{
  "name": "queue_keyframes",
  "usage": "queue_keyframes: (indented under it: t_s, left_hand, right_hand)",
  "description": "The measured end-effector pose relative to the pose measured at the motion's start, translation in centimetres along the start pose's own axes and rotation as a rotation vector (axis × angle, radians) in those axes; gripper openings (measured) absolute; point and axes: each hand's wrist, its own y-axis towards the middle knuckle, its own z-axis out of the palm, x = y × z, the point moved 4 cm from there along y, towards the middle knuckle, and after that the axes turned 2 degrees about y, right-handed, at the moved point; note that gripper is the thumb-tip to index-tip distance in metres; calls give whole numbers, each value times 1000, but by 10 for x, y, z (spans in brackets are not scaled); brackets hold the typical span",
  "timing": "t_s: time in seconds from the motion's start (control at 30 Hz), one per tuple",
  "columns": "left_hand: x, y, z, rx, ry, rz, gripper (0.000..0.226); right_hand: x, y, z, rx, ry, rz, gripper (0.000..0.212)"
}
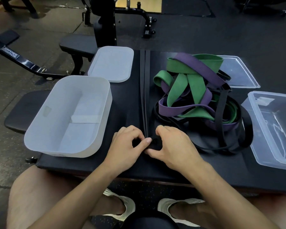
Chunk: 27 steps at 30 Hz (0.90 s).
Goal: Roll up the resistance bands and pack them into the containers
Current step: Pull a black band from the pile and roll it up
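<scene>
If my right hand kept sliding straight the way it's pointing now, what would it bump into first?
Most likely the left hand, just across the rolled end of the black rubber band that it and the right hand pinch. The frosted white plastic tub lies beyond. Depth is unclear.

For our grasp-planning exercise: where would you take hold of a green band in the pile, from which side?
Grip the green band at its loop on the pile's left edge, coming from the left: it sticks out free there; elsewhere purple bands cross it.
</scene>
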Motion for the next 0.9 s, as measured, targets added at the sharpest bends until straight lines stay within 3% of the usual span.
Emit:
queue_keyframes:
  t_s: [0.37,0.7,0.9]
  left_hand:
    - [-1,1,3,-38,92,9,29]
    - [2,-3,-6,62,-32,26,34]
    - [5,1,1,81,77,43,37]
  right_hand:
    - [-14,12,-16,185,-56,-218,59]
    - [3,11,-27,293,-64,-380,48]
    - [-5,6,-11,283,-22,-332,52]
